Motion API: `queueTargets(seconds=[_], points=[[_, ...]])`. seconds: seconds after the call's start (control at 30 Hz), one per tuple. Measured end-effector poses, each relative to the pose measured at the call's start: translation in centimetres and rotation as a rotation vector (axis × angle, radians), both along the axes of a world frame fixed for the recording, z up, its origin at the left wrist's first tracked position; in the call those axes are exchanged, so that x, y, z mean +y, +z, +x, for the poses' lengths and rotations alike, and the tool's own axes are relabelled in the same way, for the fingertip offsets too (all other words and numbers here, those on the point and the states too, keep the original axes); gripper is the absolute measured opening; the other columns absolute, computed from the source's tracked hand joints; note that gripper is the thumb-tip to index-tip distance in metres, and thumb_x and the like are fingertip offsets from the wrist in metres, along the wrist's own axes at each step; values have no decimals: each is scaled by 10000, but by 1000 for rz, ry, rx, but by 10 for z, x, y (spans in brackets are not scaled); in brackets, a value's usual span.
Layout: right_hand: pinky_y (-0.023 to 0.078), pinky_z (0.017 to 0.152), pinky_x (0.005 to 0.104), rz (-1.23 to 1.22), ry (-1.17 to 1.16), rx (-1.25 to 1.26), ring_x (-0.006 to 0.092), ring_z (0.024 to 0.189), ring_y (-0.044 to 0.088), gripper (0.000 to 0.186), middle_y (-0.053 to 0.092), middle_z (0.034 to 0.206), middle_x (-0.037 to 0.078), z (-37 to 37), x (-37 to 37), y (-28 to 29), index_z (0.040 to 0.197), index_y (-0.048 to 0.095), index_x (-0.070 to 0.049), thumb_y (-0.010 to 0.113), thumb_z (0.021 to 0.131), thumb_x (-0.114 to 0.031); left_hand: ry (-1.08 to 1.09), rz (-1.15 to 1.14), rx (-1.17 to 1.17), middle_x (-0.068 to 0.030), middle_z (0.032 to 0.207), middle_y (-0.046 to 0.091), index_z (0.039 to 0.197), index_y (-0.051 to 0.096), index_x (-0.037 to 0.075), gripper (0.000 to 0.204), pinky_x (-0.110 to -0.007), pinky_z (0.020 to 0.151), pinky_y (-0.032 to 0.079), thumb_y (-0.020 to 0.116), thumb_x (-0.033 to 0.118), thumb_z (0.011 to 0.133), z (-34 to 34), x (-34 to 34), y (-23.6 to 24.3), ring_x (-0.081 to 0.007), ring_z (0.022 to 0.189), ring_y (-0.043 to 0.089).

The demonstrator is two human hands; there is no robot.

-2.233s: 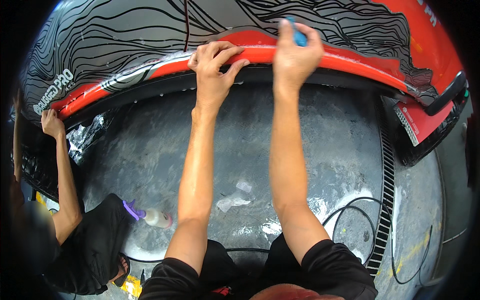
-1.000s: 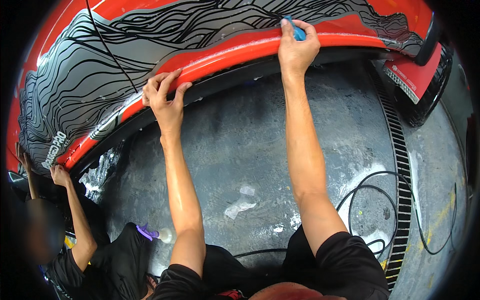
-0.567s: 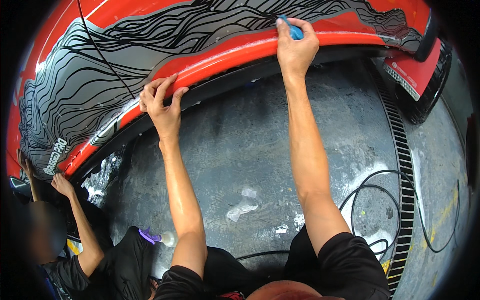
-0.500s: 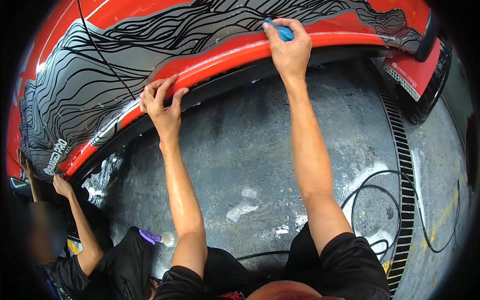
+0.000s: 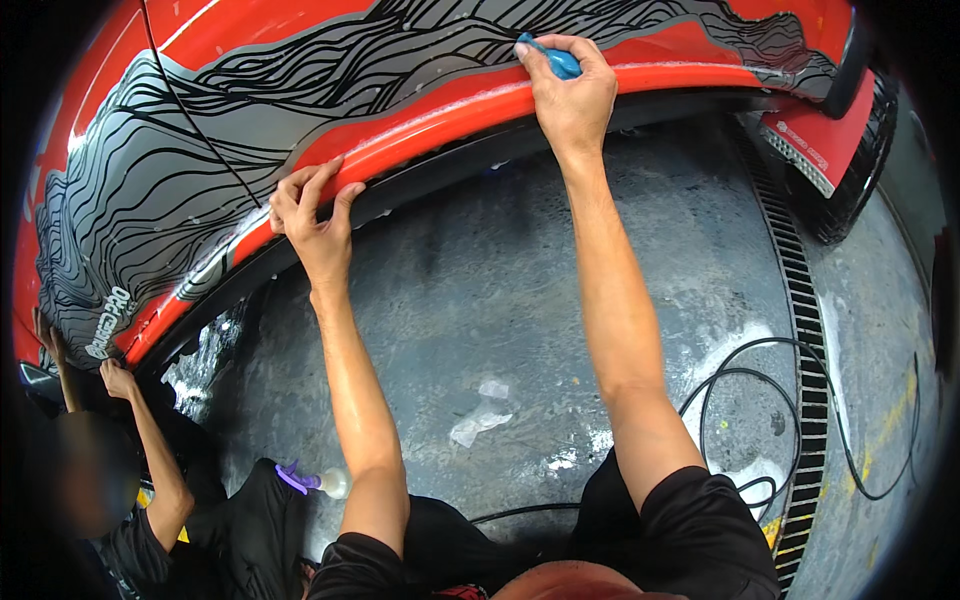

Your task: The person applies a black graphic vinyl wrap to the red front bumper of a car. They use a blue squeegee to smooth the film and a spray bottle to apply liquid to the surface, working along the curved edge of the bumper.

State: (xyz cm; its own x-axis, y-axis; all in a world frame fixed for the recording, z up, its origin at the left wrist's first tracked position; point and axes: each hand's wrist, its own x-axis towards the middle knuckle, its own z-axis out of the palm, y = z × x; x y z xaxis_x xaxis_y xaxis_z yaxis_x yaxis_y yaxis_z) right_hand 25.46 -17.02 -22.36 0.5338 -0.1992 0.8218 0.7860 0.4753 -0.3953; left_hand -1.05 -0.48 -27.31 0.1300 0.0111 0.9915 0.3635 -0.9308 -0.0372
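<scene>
A red car side panel (image 5: 690, 44) with a grey film (image 5: 262, 87) of black wavy lines curves across the top. My right hand (image 5: 575, 98) grips a blue squeegee (image 5: 562, 65), partly hidden by the fingers, against the patterned film above the lower red edge. Lower on the left, my left hand (image 5: 315, 225) rests on the red sill (image 5: 430, 128) near the door seam. Its fingers are bent and somewhat apart, the thumb stands away from them, and nothing shows in its grasp. Whitish, wet-looking suds line the sill between the hands.
A co-worker (image 5: 150, 500) crouches at the lower left, hands at the panel's lower end. Beside them stands a spray bottle (image 5: 333, 482) with a purple trigger. A crumpled clear piece (image 5: 482, 425) lies on the floor. To the right are a black hose (image 5: 706, 405), a drain grate (image 5: 808, 400) and a tire (image 5: 845, 205).
The whole view has shifted slightly, so car and hands appear a little further left. Both hands keep about the same places on the panel, the right still holding the squeegee.
</scene>
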Motion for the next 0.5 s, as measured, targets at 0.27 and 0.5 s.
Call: queueTargets(seconds=[0.27,0.5], points=[[547,686,324,79,-38,89,148,718,665,205,717,865,68,12,2,3,949,754,-13,887,892,-157,-4,4,6,9,1114,688,1211,821,204,443,-378,1021,377,933,269,788,0,-2,2,-198,1085,583],[537,719,325,-44,-12,101,131,747,644,296,712,807,60,15,-5,1,953,752,-18,918,859,-245,-14,1,5,19,1112,687,1205,822,221,431,-381,1019,353,919,302,793,-3,2,1,-186,1092,580]])
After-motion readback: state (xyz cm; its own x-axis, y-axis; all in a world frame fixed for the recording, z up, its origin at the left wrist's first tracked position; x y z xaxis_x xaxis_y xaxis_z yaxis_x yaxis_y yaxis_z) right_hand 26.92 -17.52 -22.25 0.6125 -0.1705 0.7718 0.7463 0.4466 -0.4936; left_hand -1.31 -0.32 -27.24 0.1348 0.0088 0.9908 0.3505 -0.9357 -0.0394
